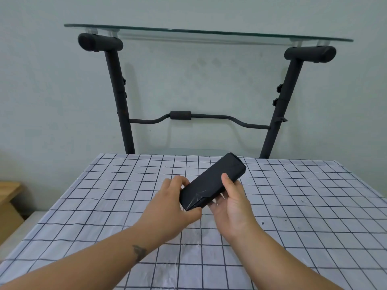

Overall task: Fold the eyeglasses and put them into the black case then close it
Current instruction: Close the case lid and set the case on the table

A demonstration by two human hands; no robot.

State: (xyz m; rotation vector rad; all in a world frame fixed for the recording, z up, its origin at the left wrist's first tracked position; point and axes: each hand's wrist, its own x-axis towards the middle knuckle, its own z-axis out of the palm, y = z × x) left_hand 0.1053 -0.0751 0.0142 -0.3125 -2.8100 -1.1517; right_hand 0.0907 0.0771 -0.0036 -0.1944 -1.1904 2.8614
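While the black case point(211, 183) is closed and lifted slantwise above the checked tablecloth point(293, 206), the left hand point(167, 206) grips its near end and the right hand point(232, 201) clasps its middle from the side.

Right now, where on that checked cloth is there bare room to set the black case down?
Nearly everywhere. The checked tablecloth lies bare left of the left hand, right of the right hand, and toward the far edge. Only the middle is crowded, where both hands hold the black case.
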